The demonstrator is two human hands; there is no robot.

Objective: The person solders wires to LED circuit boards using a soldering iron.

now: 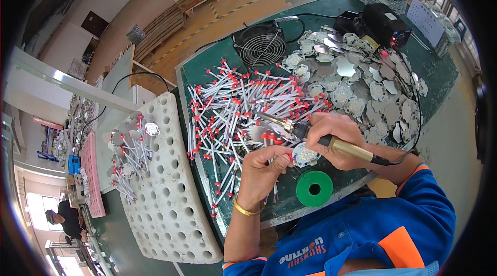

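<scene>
Soldering iron barrel shiny metal; spool smooth plastic; shirt cloth.

Iron: gold handle, black collar, metal barrel; slanted, tip toward 10 o'clock, cord end toward 4 o'clock. Board: white, roundish, studded with yellowish LEDs; populated face up, between 4 and 5 o'clock from the iron's tip. Tip and board stand apart.

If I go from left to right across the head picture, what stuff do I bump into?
Pink tray with holes → big white board with round holes → black round fan → small white round light board → black box with red light.
</scene>
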